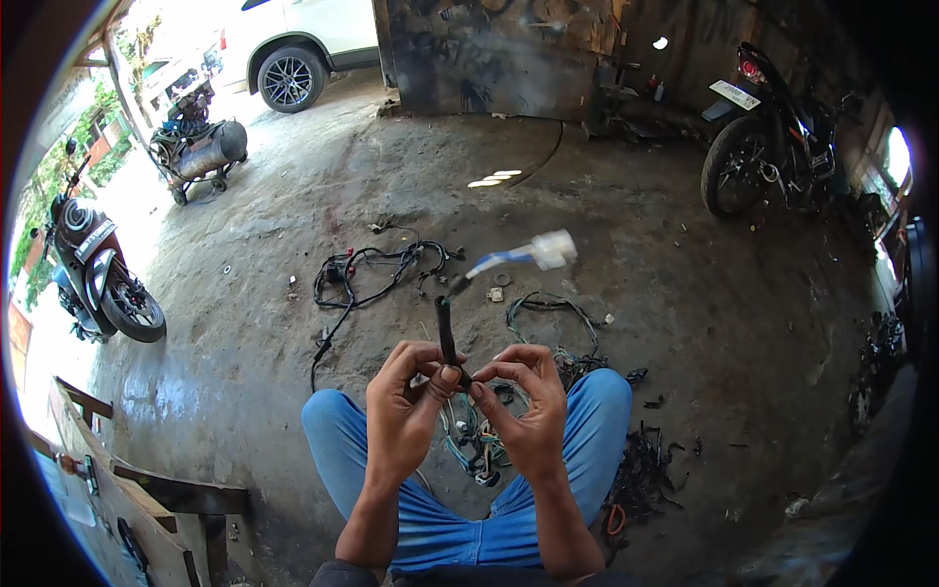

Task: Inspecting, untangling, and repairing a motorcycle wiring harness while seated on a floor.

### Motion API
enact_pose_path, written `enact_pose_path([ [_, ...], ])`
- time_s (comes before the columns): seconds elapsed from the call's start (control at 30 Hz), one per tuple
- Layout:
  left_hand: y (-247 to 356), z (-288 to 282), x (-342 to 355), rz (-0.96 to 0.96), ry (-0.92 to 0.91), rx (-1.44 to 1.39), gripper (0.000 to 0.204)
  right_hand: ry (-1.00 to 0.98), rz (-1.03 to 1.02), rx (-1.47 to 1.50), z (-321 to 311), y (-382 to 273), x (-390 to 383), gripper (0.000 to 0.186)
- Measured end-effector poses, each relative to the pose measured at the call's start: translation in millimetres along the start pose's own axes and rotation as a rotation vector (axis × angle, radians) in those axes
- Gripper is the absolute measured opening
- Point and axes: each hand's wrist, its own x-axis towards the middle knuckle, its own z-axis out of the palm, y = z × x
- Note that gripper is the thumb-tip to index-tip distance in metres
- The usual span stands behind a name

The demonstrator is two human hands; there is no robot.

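Observation:
Between my knees I hold up a black-sleeved wire harness [446, 333]. My left hand [406, 406] pinches the sleeve between thumb and fingers. Close beside it, my right hand [528, 416] grips the lower end of the same sleeve with thumb and fingertips. Blue and white wires come out of the top and lead to a white plastic connector [556, 249], slightly blurred, hanging out to the right. Below my hands a tangle of coloured wires [479, 450] lies on the floor, partly hidden by my hands.
Another black harness [367, 269] lies on the concrete ahead, near a greenish wire loop [548, 303]. Black scraps [646, 470] and orange-handled scissors or pliers [615, 519] are by my right leg. A wooden bench [176, 489], scooter [103, 269], compressor [205, 152] and motorcycle [768, 147] stand around.

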Motion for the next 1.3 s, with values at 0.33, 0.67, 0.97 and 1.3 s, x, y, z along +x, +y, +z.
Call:
enact_pose_path([
  [0.33, -5.6, 3.5, 1.6, 0.023, -0.036, 0.076, 0.016, -0.073, -0.021, 0.000, 1.1, 8.7, 4.2, 0.015],
  [0.67, -16.9, 9.8, 1.2, -0.065, 0.077, -0.152, 0.019, 0.206, 0.071, 0.383, 33.1, 5.7, -13.9, 0.020],
  [0.97, -2.9, 11.7, 4.2, -0.170, -0.019, -0.270, 0.022, 0.276, 0.099, 0.150, 40.1, 20.5, -24.8, 0.019],
  [1.3, -23.0, -1.8, 12.4, -0.215, -0.147, -0.123, 0.021, 0.238, 0.300, 0.448, 36.3, 45.3, -25.0, 0.017],
])
